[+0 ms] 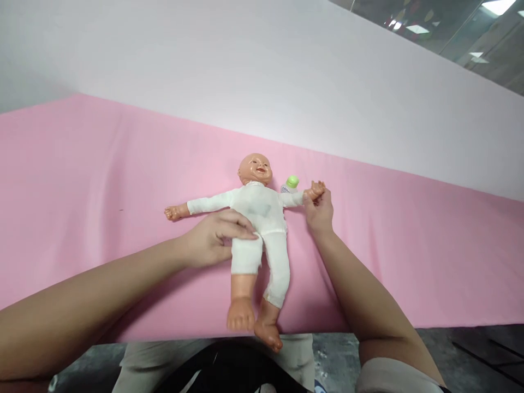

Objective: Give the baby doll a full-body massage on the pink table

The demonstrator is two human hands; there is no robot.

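A baby doll [268, 218] with a white cloth body lies on its back on the pink-covered table, head away from me. Its feet reach the table's front edge, and its arms are spread out. My left hand [215, 234] grips the upper leg on the left side, fingers over the top near the hip and the thumb side hidden or low against the cloth. At the other side, my right hand [321, 212] pinches the doll's wrist and hand. Beside the doll's shoulder, partly behind its arm, is a small bottle [292, 183] with a green cap.
Pink cloth [143, 164] covers the table, with soft creases. A white wall [245, 71] or panel rises along its far edge. Glass with light reflections [417, 30] shows at the upper right. My legs are just below the front edge.
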